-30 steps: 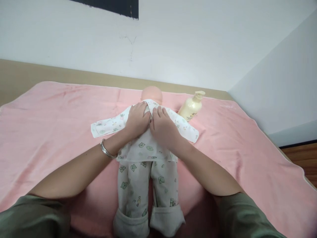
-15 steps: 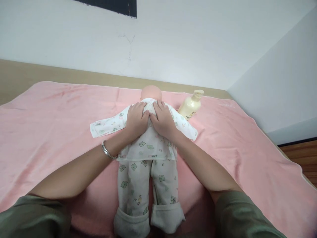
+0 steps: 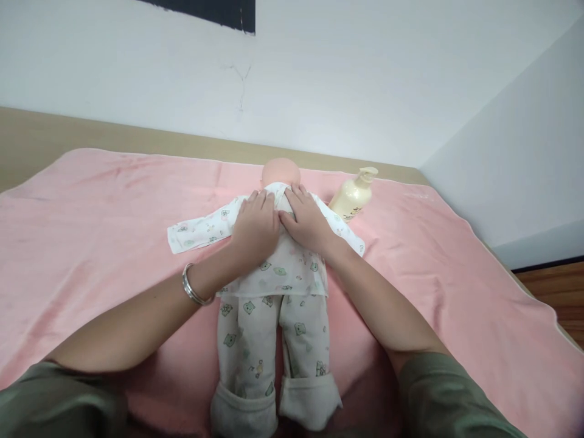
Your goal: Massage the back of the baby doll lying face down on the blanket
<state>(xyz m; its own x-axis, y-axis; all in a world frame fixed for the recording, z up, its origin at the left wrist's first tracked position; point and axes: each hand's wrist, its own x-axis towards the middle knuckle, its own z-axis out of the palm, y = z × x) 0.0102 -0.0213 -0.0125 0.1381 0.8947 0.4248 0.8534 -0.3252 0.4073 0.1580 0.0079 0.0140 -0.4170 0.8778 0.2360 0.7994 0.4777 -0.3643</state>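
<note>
A baby doll (image 3: 281,172) lies on its front, its bald head away from me and its arms spread to the sides. It wears a white printed top (image 3: 292,267) and matching trousers (image 3: 301,340) with the cuffs turned up. My left hand (image 3: 258,228) rests on the left of the doll's upper back, fingers extended toward its shoulder. On the right of the back lies my right hand (image 3: 306,219), flat, with the fingers pointing to the neck. Neither hand grips anything. The doll's face is hidden.
Beneath the doll a pink blanket (image 3: 114,261) covers the surface. A cream pump bottle (image 3: 353,194) leans or lies just right of the doll's shoulder. A pale wall (image 3: 342,79) rises behind the tan back edge (image 3: 182,139).
My left hand has shifted slightly toward me and turned, its thumb now hidden. My right hand stays nearly in place on the doll's back. The view has moved slightly.
</note>
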